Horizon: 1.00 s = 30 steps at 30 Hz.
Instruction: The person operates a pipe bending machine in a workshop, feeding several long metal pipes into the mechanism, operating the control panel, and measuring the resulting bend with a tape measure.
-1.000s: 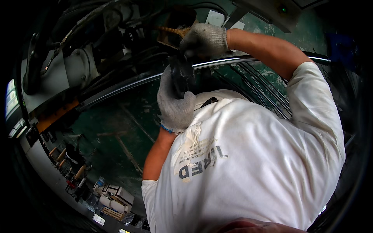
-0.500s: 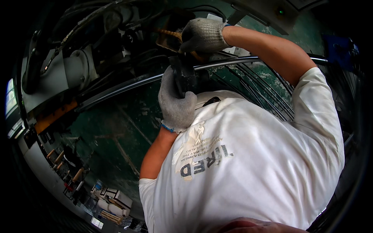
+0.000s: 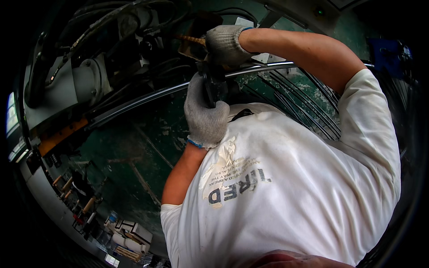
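Observation:
My left hand (image 3: pixel 204 117), in a grey knit glove with a blue cuff edge, is closed round a black object (image 3: pixel 215 89) near my waist. The thumb lies on its near side; what kind of object it is, I cannot tell in the dark. My right hand (image 3: pixel 227 44), gloved the same way, is just beyond it with its fingers curled downward. What those fingers hold is hidden. Left of the right hand, a ridged tan stick-like piece (image 3: pixel 191 39) shows over an open brown box (image 3: pixel 190 51).
A long shiny metal bar (image 3: pixel 156 92) crosses in front of my body. Several thin dark rods (image 3: pixel 304 100) lie to the right. Machinery with a grey cylindrical housing (image 3: pixel 87 80) and dark hoses (image 3: pixel 103 27) fills the far left. Wooden-handled tools (image 3: pixel 89 204) are at the lower left.
My right hand has moved a little left and nearer the black object. My left hand has shifted slightly right, with the black object still in its grip.

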### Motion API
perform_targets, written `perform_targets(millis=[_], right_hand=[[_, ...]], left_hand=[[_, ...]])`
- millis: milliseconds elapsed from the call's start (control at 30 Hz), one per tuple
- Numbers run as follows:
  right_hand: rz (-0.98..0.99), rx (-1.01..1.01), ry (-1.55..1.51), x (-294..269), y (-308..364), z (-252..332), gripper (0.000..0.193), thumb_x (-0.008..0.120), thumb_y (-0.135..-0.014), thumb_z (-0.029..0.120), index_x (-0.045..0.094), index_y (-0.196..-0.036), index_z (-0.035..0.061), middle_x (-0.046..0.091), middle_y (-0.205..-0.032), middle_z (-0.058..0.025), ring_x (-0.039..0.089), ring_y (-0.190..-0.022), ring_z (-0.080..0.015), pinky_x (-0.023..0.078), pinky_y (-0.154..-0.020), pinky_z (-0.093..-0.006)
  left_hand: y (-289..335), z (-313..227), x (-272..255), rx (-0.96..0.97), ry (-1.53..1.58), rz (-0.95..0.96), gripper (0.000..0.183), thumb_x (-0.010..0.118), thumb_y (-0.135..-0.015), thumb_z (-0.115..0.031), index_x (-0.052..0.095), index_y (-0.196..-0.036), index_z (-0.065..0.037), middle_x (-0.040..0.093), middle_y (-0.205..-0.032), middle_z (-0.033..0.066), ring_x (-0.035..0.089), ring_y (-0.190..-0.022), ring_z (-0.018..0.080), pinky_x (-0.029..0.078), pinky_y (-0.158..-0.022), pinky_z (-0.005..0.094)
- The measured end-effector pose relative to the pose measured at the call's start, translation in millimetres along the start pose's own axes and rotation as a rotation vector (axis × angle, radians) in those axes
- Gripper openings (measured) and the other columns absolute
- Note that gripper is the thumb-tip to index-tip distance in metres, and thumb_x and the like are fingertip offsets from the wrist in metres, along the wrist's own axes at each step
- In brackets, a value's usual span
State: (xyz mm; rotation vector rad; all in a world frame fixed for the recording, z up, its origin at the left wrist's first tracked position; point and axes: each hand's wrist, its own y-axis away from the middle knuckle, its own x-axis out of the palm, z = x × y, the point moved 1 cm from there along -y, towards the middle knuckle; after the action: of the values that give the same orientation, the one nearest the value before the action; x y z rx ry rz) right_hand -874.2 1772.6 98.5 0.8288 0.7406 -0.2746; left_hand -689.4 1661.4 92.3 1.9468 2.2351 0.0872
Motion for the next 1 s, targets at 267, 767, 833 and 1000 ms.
perform_targets(millis=[267, 767, 833, 1000], right_hand=[[0.198, -0.016, 0.209, -3.8, -15.6, 19.5, 0.036, 0.060, -0.101, 0.023, 0.074, -0.127, 0.0021, 0.076, -0.118, -0.0159, 0.074, -0.101, -0.0299, 0.059, -0.088, -0.0420], [0.029, 0.056, 0.002, -7.1, 9.7, 21.2, 0.032, 0.070, -0.098, 0.027, 0.076, -0.118, 0.0026, 0.078, -0.098, -0.0157, 0.076, -0.087, -0.0271, 0.062, -0.080, -0.0377], [0.012, -0.052, 0.098, -8.0, 17.5, 23.1, 0.028, 0.068, -0.099, 0.026, 0.077, -0.114, 0.0053, 0.078, -0.098, -0.0149, 0.076, -0.089, -0.0286, 0.061, -0.081, -0.0392], [-0.027, -0.261, -0.024, 12.9, -0.7, -24.1, 0.022, 0.066, -0.099, 0.020, 0.078, -0.113, 0.0077, 0.078, -0.097, -0.0139, 0.075, -0.087, -0.0281, 0.060, -0.081, -0.0397]], left_hand=[[-0.2, -17.8, 3.2, -0.100, -0.015, 0.004, 0.065, 0.053, -0.074, 0.001, 0.056, -0.139, 0.004, 0.066, -0.119, 0.0118, 0.060, -0.106, 0.0193, 0.049, -0.100, 0.0311], [-1.1, -10.3, 0.4, -0.025, 0.006, 0.041, 0.061, 0.053, -0.075, 0.002, 0.057, -0.136, 0.004, 0.066, -0.118, 0.0110, 0.060, -0.106, 0.0192, 0.049, -0.099, 0.0313], [-1.3, -0.2, -3.0, 0.020, -0.017, 0.023, 0.060, 0.053, -0.075, 0.002, 0.058, -0.135, 0.004, 0.065, -0.117, 0.0103, 0.060, -0.105, 0.0186, 0.049, -0.098, 0.0310], [-0.2, -5.7, -1.7, -0.047, -0.004, 0.033, 0.059, 0.053, -0.075, 0.002, 0.058, -0.134, 0.003, 0.065, -0.116, 0.0090, 0.060, -0.104, 0.0173, 0.050, -0.097, 0.0308]])
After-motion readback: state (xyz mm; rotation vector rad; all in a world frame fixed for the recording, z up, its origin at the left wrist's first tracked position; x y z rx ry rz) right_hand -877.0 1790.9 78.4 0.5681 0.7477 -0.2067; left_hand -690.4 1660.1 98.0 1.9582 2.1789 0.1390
